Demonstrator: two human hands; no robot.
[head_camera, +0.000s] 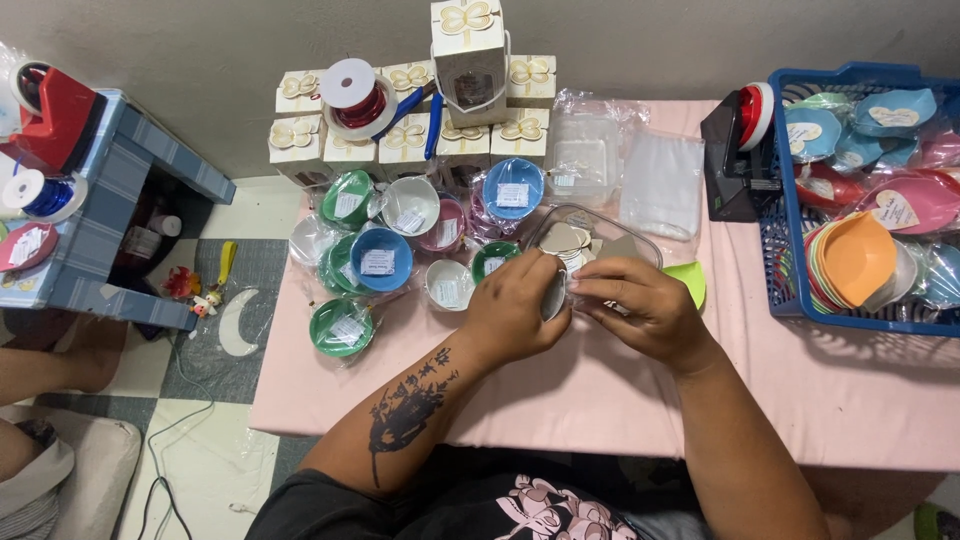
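Both hands meet over the middle of the pink table (800, 400). Left hand (515, 305) and right hand (640, 305) pinch a small grey object (553, 297) between them, fingers closed on it; what the object is cannot be told. It sits just in front of a clear plastic container (640, 240) holding pale heart-shaped cards. A green piece (690, 280) shows beside the right hand. Left of the hands: wrapped bowls (380, 262) in green, blue, white and pink. Behind them: white gift boxes (468, 55), a ribbon spool (352, 95). Far right: blue basket (785, 260) of coloured dishes.
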